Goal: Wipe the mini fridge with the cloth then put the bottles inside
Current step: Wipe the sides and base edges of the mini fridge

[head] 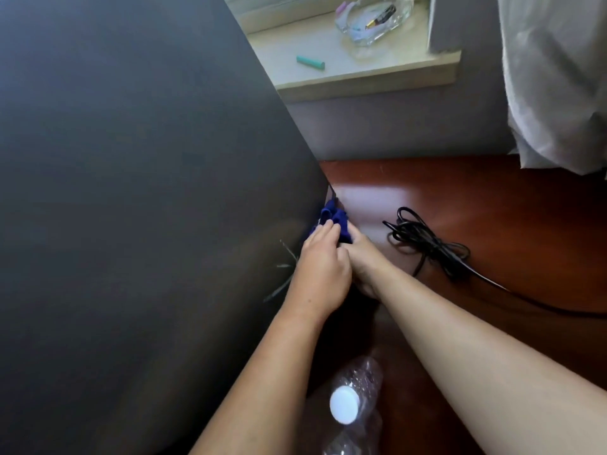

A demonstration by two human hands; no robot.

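The dark grey mini fridge fills the left half of the view, seen from above. A dark blue cloth is bunched at the fridge's lower right edge, close to the floor. My left hand grips the cloth from the left, against the fridge's side. My right hand holds the same cloth from the right, its fingers partly hidden behind the left hand. A clear plastic bottle with a white cap stands on the floor near my forearms. Part of another clear bottle shows just below it.
A coiled black power cable lies on the reddish wooden floor to the right of my hands. Behind, a pale ledge carries a teal tube and a glass dish. White fabric hangs at the upper right.
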